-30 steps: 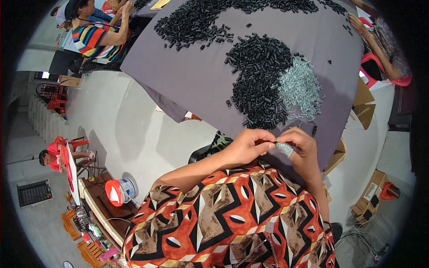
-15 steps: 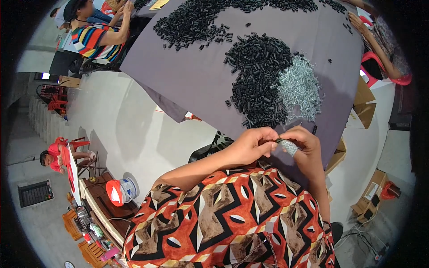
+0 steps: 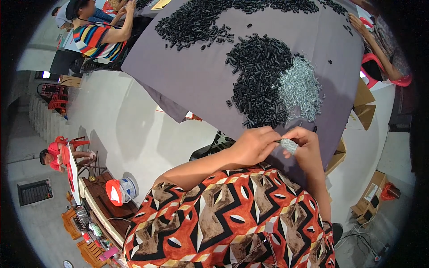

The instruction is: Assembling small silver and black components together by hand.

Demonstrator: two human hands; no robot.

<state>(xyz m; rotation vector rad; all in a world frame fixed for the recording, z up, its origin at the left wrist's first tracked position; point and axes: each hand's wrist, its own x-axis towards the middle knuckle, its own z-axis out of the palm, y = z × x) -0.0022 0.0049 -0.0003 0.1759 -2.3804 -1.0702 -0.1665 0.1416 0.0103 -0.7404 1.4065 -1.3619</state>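
Just off the near edge of the table, my left hand [image 3: 255,145] is closed in a pinch, with a small dark piece [image 3: 278,141] at its fingertips. It looks like one of the black pieces on the table, but the fingers mostly hide it. My right hand [image 3: 307,149] meets it from the other side, fingers bent in a pinch; what they grip is too small to make out. A silvery-grey wrap [image 3: 289,145] covers one of its digits. Beyond both hands lie a heap of short black cylindrical pieces [image 3: 259,80] and a heap of small silvery metal pieces [image 3: 300,89].
A grey cloth covers the table [image 3: 187,76]; more black pieces [image 3: 192,27] spread over its far side. One person in a striped shirt [image 3: 96,40] sits far left, and another person's arm [image 3: 380,53] rests at the far right. Cardboard boxes [image 3: 364,105] stand beside the table's right edge.
My left fingers have curled further over the small piece, the hand's back turning up slightly. My right fingers have shifted a little around the wrapped digit. The heaps look the same.
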